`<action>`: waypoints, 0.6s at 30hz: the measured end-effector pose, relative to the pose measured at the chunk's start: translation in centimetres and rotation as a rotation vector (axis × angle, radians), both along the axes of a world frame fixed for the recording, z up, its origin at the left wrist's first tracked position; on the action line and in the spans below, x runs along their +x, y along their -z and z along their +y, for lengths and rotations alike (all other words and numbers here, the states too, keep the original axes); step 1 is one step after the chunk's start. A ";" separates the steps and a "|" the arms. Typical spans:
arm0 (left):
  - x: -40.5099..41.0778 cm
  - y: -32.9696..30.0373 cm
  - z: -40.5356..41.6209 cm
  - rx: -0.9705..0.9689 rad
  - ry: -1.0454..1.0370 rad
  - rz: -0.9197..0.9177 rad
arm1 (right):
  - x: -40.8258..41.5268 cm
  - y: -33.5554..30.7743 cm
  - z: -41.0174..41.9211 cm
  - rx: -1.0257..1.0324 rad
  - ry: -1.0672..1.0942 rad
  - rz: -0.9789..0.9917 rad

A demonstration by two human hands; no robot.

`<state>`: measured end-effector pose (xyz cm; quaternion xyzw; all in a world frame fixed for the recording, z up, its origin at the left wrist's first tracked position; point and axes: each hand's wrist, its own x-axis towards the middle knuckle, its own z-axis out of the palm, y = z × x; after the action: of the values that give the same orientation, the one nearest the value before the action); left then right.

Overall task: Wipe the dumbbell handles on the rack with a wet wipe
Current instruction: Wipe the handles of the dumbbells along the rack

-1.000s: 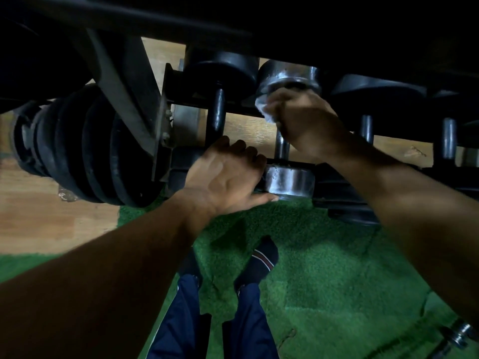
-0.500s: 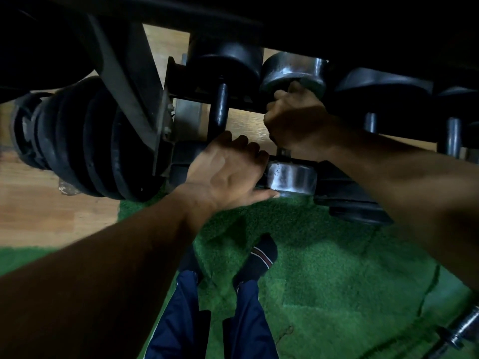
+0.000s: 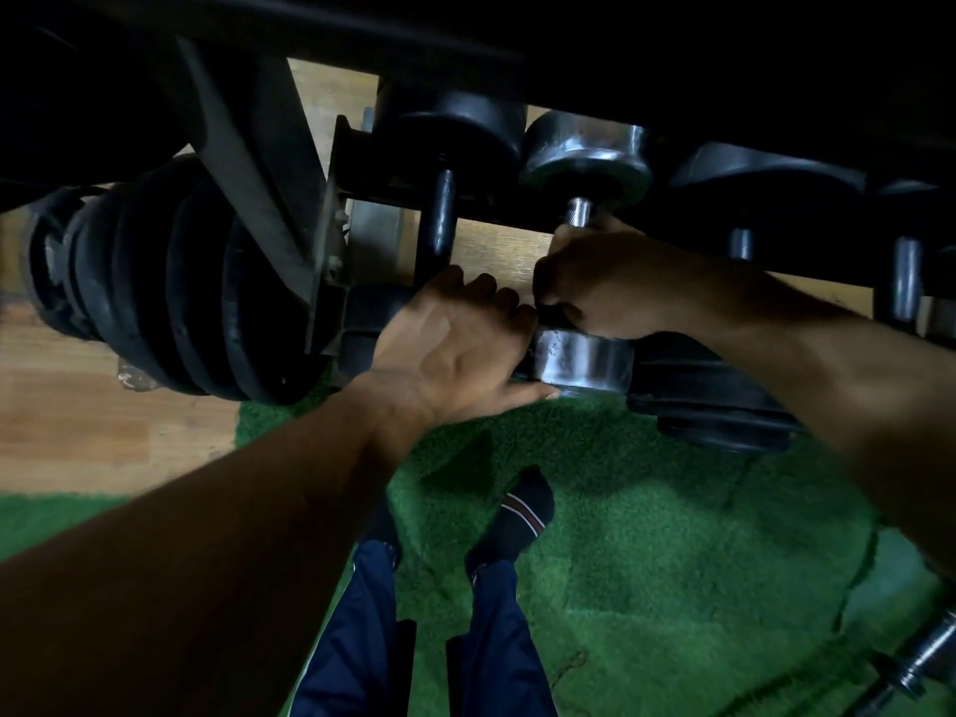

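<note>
**Wiping the handle of the chrome dumbbell, low end of the stroke**

The chrome dumbbell (image 3: 582,157) lies on the rack (image 3: 248,188), second from the rack's end, with its far head shiny at the top and its near head (image 3: 582,362) just above the green mat (image 3: 646,535). Of its handle (image 3: 579,212) I see only a short threaded bit under the far head; the rest is covered by my right hand (image 3: 610,287). This hand is curled closed around the handle, close to the near head. I cannot see the wet wipe in this view, so I cannot tell if it is inside the fist, though I think it is.

My left hand (image 3: 450,349) rests with fingers nearly straight over the near head of the black dumbbell (image 3: 439,219) beside it, the thumb reaching toward the chrome near head. It holds nothing and seems only to steady me.

My judgement: I am in the middle of wiping this one handle. The next move needs a slide of the fist up to the far head, perhaps with a turn of the wrist to reach the underside. To the right more handles (image 3: 905,282) wait on the rack, and further left hangs a stack of black plates (image 3: 155,282). My feet in socks (image 3: 522,514) stand on the mat below
</note>
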<state>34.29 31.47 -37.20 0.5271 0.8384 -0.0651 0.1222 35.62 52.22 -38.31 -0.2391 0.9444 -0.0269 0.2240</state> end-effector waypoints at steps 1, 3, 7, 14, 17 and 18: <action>0.0 -0.1 0.0 0.000 -0.001 0.000 | 0.0 -0.1 0.1 -0.065 0.013 -0.013; 0.0 -0.2 0.0 0.007 0.002 0.001 | 0.4 -0.3 0.5 -0.107 -0.001 -0.026; 0.1 0.0 -0.1 -0.001 0.011 0.005 | 1.1 -1.0 1.1 -0.155 0.134 -0.124; 0.0 0.6 -0.3 -0.011 0.001 -0.026 | 1.9 -0.9 1.7 -0.186 0.654 -0.279; 0.1 0.5 -0.2 0.004 0.016 -0.002 | 0.8 -0.1 1.6 -0.389 1.132 -0.453; 0.1 0.4 -0.2 0.001 0.017 0.006 | 0.5 0.2 1.5 -0.454 1.257 -0.532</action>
<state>34.35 31.25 -37.63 0.5342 0.8343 -0.0671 0.1187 36.09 53.77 -38.47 0.3240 0.7879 -0.4039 0.3335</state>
